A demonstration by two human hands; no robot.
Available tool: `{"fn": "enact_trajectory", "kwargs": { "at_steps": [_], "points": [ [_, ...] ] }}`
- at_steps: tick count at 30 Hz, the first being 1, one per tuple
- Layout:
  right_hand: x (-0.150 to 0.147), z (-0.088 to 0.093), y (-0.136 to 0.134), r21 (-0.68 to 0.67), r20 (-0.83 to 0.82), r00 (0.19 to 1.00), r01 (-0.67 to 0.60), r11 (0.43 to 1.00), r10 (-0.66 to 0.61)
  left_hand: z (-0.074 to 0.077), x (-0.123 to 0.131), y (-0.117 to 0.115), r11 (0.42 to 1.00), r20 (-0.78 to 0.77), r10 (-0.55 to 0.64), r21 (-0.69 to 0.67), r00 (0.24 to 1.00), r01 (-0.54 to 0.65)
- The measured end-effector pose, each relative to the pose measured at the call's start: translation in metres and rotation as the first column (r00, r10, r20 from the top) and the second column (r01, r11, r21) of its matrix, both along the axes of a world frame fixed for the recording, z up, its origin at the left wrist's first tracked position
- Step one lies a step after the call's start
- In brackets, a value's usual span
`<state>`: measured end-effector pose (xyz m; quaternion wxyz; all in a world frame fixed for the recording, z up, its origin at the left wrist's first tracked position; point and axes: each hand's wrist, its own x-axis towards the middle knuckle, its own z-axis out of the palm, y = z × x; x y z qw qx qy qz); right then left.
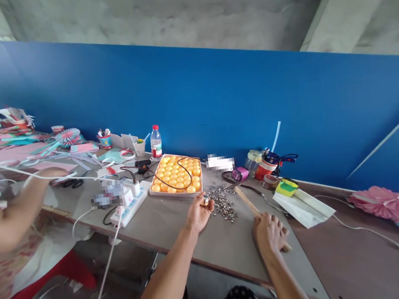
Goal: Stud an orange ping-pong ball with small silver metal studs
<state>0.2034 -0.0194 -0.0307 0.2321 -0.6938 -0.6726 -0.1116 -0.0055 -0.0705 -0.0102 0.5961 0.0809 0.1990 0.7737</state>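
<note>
1. On the gray tabletop [228,247], a loose pile of small shiny metal pieces [224,205] is lying between the two hands, nearer the left.
2. At the pile's near-left edge, the left hand [200,213] is pinching a shiny metal piece [205,200] between its fingertips.
3. To the pile's right, the right hand [270,232] is resting with curled fingers over a slim wooden stick [247,201]; I cannot tell whether it is gripping.
4. Just behind the left hand, a shallow tray [176,195] is holding rows of orange balls [169,174], with a black cord [191,175] looping across them.
5. Farther out, a red-capped bottle [156,143] is standing behind the tray, and a white power strip [125,216] is lying to its left.
6. Beyond that, a co-worker's hand [58,173] is hovering near black-handled scissors [72,183].
</note>
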Motion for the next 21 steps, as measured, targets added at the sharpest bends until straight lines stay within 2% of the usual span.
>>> {"fn": "enact_trajectory", "kwargs": {
  "at_steps": [5,10,14,18,21],
  "points": [
    [-0.001,-0.005,0.003,-0.02,0.031,0.999,0.014,1.0,-0.013,0.001,0.0,-0.003,0.996,-0.088,-0.08,0.04,0.993,0.084],
    [-0.004,0.002,-0.003,0.058,0.074,0.997,-0.001,0.998,-0.003,0.001,-0.002,-0.005,0.996,-0.114,-0.088,0.024,0.99,0.091],
    [-0.01,0.008,-0.004,0.06,0.084,0.984,-0.164,0.985,0.158,0.001,-0.003,-0.004,0.996,-0.13,-0.081,0.037,0.988,0.086],
    [-0.025,0.01,-0.003,-0.044,0.094,0.92,-0.379,0.924,0.381,0.0,-0.004,-0.002,0.997,-0.147,-0.065,0.033,0.987,0.07],
    [-0.043,0.013,-0.003,-0.115,0.095,0.892,-0.431,0.895,0.442,0.0,-0.004,-0.002,0.998,-0.155,-0.048,0.027,0.987,0.052]
  ]
}}
